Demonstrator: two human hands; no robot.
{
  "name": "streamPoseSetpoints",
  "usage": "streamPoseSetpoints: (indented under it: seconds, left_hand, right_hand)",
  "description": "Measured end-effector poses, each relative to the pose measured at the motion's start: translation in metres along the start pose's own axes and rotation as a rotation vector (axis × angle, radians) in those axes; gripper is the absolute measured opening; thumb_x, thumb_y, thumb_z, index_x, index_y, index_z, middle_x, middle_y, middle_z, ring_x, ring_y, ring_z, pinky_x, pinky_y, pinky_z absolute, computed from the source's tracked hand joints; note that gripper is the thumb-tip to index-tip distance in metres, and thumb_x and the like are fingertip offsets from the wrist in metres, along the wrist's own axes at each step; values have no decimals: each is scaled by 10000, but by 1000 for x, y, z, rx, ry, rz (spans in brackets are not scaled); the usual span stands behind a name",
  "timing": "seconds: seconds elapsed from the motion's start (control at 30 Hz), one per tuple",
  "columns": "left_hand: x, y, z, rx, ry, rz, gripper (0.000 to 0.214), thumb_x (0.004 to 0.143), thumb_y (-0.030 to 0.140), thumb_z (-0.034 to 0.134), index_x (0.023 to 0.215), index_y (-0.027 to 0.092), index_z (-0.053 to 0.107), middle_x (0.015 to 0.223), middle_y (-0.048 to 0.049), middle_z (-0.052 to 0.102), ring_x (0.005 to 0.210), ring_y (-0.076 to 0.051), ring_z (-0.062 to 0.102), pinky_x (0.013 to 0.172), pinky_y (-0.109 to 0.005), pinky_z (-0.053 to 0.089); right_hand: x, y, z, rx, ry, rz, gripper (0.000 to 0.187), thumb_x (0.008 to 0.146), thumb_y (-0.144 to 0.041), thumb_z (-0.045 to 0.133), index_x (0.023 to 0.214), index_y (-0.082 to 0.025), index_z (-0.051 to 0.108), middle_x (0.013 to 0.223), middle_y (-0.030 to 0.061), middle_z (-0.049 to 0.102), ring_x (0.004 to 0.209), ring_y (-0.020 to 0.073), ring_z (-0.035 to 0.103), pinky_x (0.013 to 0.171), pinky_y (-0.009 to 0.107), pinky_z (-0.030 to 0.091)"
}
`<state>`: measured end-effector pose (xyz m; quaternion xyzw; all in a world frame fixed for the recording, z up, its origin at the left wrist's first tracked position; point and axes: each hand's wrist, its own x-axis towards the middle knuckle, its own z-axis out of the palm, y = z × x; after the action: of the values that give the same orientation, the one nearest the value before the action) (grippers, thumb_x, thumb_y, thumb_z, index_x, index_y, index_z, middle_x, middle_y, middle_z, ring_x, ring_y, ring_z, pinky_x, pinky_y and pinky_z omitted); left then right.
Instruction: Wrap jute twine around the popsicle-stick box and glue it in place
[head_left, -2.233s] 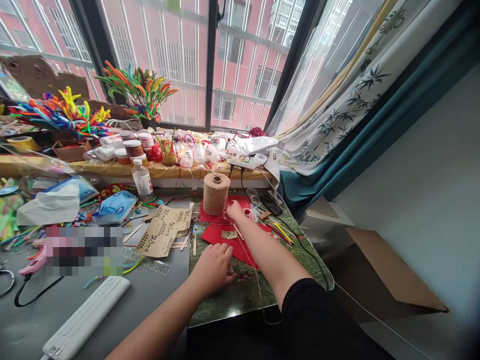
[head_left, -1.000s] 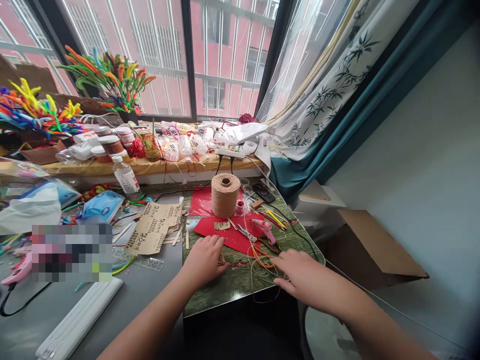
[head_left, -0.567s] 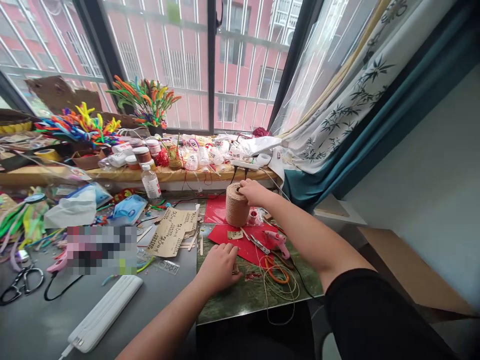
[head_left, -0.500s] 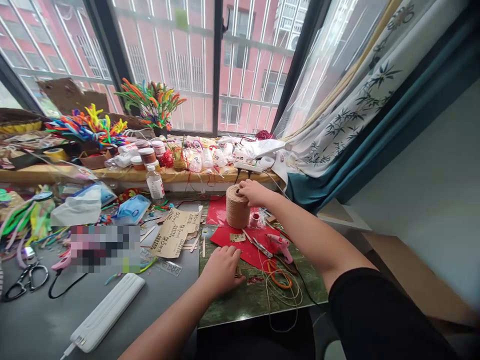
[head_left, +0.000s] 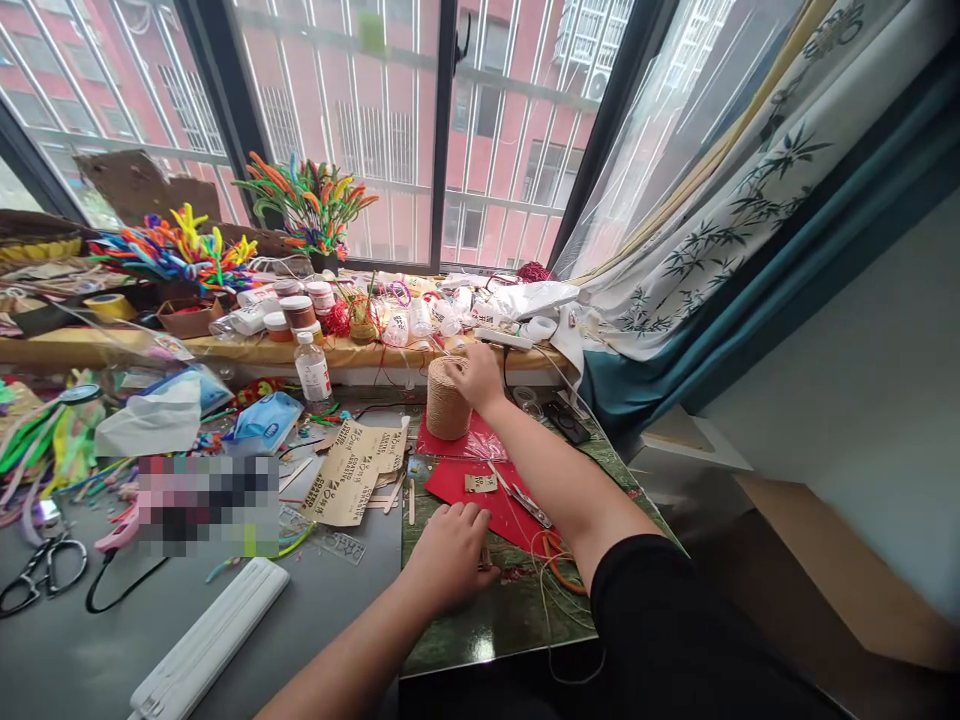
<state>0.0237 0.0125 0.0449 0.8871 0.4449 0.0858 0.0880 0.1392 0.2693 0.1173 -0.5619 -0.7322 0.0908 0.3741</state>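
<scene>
Window (head_left: 444,140): spans the far side, barred, a pink building beyond.
Bamboo-print curtain (head_left: 705,210): hangs at the right, a teal drape behind it.
Grey table (head_left: 322,590): fills the near left, its far part crowded with craft bits.
Green table (head_left: 450,650): right of the grey one, both hands over it.
Cardboard box (head_left: 847,570): beyond the green table's right edge, flap tilted.
White oblong device (head_left: 210,640): lies slantwise at the near left.
Sandpaper sheets (head_left: 352,480): overlap left of the red sheets, across the grey table's right edge.
Near red sheet (head_left: 446,485): flat on the green table, between the left hand and the spool.
Twine spool (head_left: 446,410): stands upright on the far red sheet, toward the green table's far left.
Right hand (head_left: 480,380): touches the spool's top from the right, fingers bent over the rim; how firmly they grip, I cannot tell.
Left hand (head_left: 454,550): low over the green table, narrow, fingers and thumb closed about a brown piece.
Clear bottle (head_left: 313,375): upright on the grey table, just before the sill.
Small sandpaper scrap (head_left: 481,483): on the near red sheet.
Wooden stick (head_left: 411,502): just left of that sheet.
Brown piece (head_left: 484,556): in the left hand, mostly hidden.
</scene>
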Motion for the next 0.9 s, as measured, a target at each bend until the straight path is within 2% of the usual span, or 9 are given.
streamPoseSetpoints:
  seconds: [0.07, 0.13, 0.2, 0.27, 0.43, 0.57, 0.67, 0.8, 0.9]
  left_hand:
    - [0, -1, 1, 2, 0, 3, 744, 795, 602, 755, 1388, 197, 561, 1246, -148, 663, 1127, -352, 606, 980, -486, 446]
    - [1, -1, 2, 3, -5, 2, 732, 799, 595, 753, 1384, 196, 568, 1246, -149, 665, 1130, -353, 604, 983, -488, 447]
    - [1, 0, 1, 1, -6, 0, 722, 801, 586, 755, 1383, 201, 568, 1247, -146, 667, 1138, -349, 603, 991, -484, 445]
    - [1, 1, -1, 1, -2, 1, 722, 804, 578, 756, 1389, 203, 560, 1258, -141, 667, 1145, -343, 603, 1001, -480, 442]
    - [1, 5, -4, 16, -5, 5, 719, 818, 573, 746, 1398, 196, 552, 1274, -142, 664, 1155, -342, 604, 1000, -469, 439]
    - [0, 6, -3, 19, 5, -5, 715, 811, 577, 754, 1386, 198, 561, 1270, -141, 665, 1158, -339, 604, 1000, -459, 437]
    - [0, 7, -2, 21, 8, -4, 715, 818, 581, 747, 1389, 193, 559, 1265, -141, 666, 1164, -338, 601, 1000, -461, 436]
    - [1, 8, -1, 27, 20, 5, 714, 815, 564, 759, 1390, 193, 556, 1270, -135, 664, 1162, -336, 602, 993, -454, 433]
    - [1, 8, 0, 36, 17, 11, 721, 812, 561, 763, 1395, 195, 550, 1273, -129, 664, 1155, -336, 607, 980, -451, 435]
  right_hand:
    - [-16, 15, -7, 137, 98, 188, 478, 1008, -423, 518, 1396, -146, 540, 1367, 193, 591, 1292, 282, 529, 1111, 404, 431]
    - [-37, 28, -10, 159, 72, 289, 475, 990, -379, 503, 1395, -133, 538, 1227, 167, 665, 1115, 258, 632, 986, 388, 513]
    - [-58, 36, -8, 178, 6, 323, 410, 971, -372, 522, 1311, -158, 603, 1005, 90, 713, 893, 226, 677, 837, 351, 554]
    - [-79, 40, -5, 208, -48, 340, 333, 969, -383, 520, 1193, -186, 667, 830, 35, 700, 739, 203, 660, 723, 317, 550]
    - [-119, 46, -22, 243, -136, 327, 315, 966, -363, 494, 1041, -169, 732, 675, 15, 657, 631, 192, 615, 644, 291, 516]
    - [-142, 50, -52, 227, -204, 253, 329, 987, -302, 457, 1077, -180, 749, 744, 26, 700, 724, 209, 654, 742, 315, 531]
    - [-158, 44, -73, 207, -238, 187, 339, 1001, -262, 462, 1190, -184, 733, 943, 74, 771, 891, 240, 698, 860, 345, 530]
    - [-179, 20, -99, 42, -289, 16, 388, 1033, -245, 448, 1346, -196, 671, 1251, 126, 754, 1116, 278, 706, 967, 369, 511]
    - [-194, -1, -118, -110, -343, -86, 418, 1053, -254, 417, 1415, -206, 621, 1300, 117, 744, 1146, 277, 715, 969, 365, 518]
